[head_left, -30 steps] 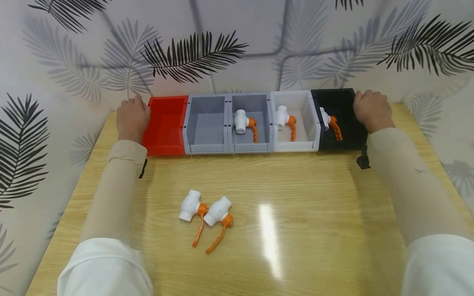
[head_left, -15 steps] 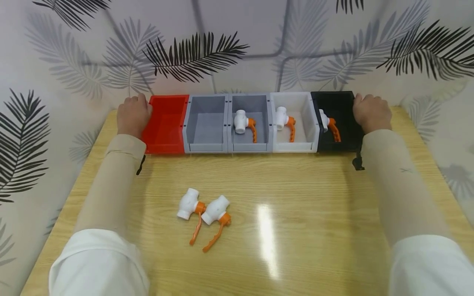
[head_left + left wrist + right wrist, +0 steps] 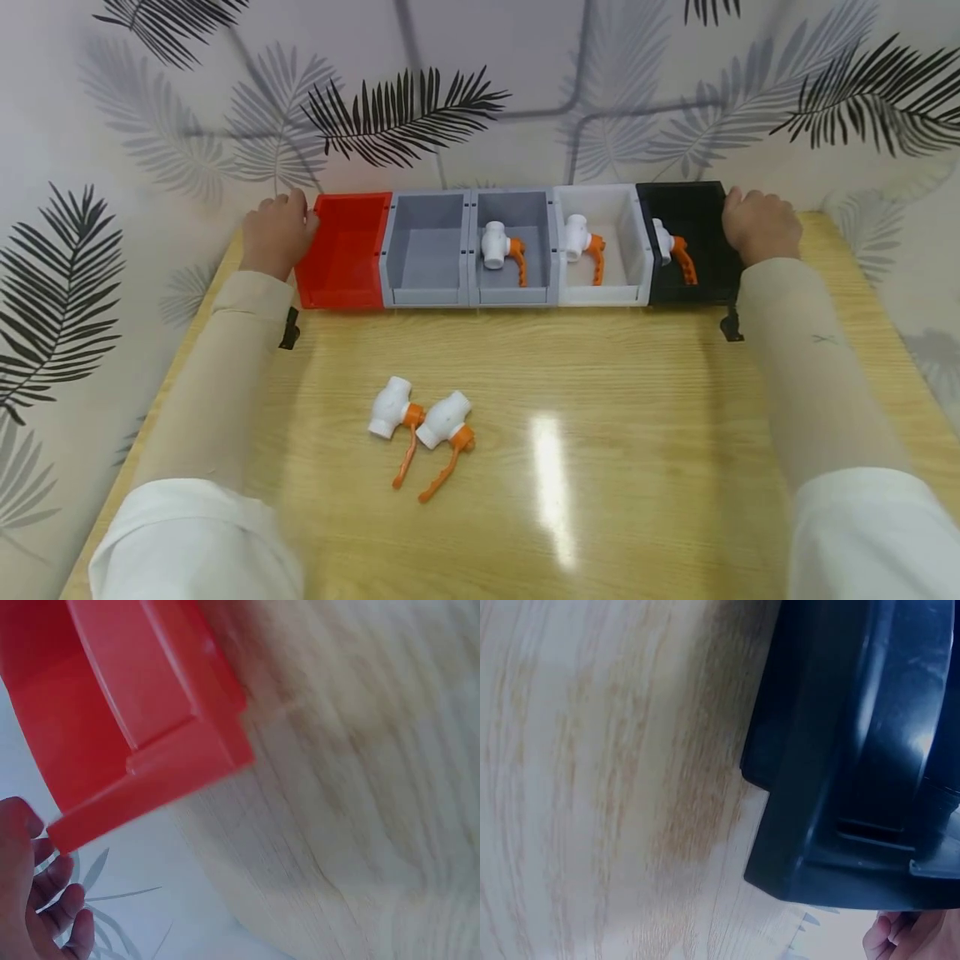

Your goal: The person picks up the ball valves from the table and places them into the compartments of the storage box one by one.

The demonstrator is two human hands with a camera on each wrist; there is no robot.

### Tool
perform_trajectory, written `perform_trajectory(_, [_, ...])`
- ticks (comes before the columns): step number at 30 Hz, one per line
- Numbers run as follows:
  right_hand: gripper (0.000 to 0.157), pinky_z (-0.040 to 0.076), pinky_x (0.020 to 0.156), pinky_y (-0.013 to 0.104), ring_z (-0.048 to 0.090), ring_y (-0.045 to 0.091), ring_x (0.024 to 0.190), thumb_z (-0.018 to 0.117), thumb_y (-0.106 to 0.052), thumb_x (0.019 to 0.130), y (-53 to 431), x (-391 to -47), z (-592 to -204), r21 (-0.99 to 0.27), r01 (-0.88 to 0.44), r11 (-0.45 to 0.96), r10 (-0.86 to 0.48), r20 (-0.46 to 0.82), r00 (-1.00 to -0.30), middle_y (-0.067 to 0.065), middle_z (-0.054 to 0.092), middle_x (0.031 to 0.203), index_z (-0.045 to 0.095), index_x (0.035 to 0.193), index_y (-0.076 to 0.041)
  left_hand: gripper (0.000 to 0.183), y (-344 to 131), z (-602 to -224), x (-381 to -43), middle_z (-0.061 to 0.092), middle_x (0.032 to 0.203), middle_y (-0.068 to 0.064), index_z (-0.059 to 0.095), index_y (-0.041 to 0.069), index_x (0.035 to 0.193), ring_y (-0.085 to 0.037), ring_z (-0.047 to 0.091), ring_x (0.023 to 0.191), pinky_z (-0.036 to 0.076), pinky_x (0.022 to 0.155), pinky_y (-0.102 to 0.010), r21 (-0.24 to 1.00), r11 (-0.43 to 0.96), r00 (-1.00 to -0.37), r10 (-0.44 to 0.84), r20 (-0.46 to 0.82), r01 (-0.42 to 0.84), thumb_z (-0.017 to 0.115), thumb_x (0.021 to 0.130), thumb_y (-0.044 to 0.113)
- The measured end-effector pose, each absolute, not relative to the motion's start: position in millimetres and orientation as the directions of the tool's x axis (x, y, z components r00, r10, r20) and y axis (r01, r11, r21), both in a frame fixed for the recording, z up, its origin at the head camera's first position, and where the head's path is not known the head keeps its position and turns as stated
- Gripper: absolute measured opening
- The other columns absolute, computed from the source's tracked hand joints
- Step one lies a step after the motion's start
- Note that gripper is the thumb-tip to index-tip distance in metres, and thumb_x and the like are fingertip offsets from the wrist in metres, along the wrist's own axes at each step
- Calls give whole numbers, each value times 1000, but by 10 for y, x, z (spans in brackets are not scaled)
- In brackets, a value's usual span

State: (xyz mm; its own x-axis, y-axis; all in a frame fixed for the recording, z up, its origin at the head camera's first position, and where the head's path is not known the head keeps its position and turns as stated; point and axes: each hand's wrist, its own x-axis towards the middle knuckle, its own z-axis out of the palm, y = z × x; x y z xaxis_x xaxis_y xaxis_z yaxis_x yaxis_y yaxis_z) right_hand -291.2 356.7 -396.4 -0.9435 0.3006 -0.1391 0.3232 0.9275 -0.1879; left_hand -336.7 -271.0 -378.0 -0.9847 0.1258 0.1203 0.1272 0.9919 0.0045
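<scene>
At the left end of a joined row of bins, my left hand [image 3: 279,232] is beside the red bin [image 3: 341,292]. Its fingers [image 3: 66,904] are loosely bent at the bin's corner in the left wrist view, holding nothing. My right hand [image 3: 761,225] is against the outer side of the black bin [image 3: 712,287] at the other end. Its fingers [image 3: 881,937] look curled but are partly hidden behind that bin in the right wrist view; I cannot tell whether they grip it. White ball valves with orange handles lie in the second grey bin [image 3: 510,296], the white bin [image 3: 600,295] and the black bin.
Two more ball valves, a left one [image 3: 390,408] and a right one [image 3: 446,419], lie side by side on the wooden table [image 3: 600,383]. Another grey bin [image 3: 429,296] adjoins the red one. A leaf-patterned backdrop [image 3: 517,142] rises behind the row.
My left hand's fingers have loosened from a tighter curl beside the red bin. The right hand stays against the black bin. The head view has shifted slightly; the valves have not moved.
</scene>
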Motion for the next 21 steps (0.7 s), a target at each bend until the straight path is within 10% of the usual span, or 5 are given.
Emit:
perform_trajectory(11, [77,35,74,62,37,55,102,-2,-44,89,3651,-2860,-3993,-205,348,915,322,-149,-935,39,36,120,36,121,15,17,-2622,-3792,-2932,45,69,-9,45,6,90,-26,45,59,38,48,-37,160,949,-954,244,175,272,39,86,21])
perform_trajectory(21, [78,36,72,61,39,52,102,-4,-45,89,3597,-2927,-3991,-188,356,915,325,-176,-929,37,37,121,37,122,13,10,-2534,-3977,-2156,48,78,-6,46,9,90,-21,44,71,41,64,-33,324,891,-947,314,63,317,48,85,17])
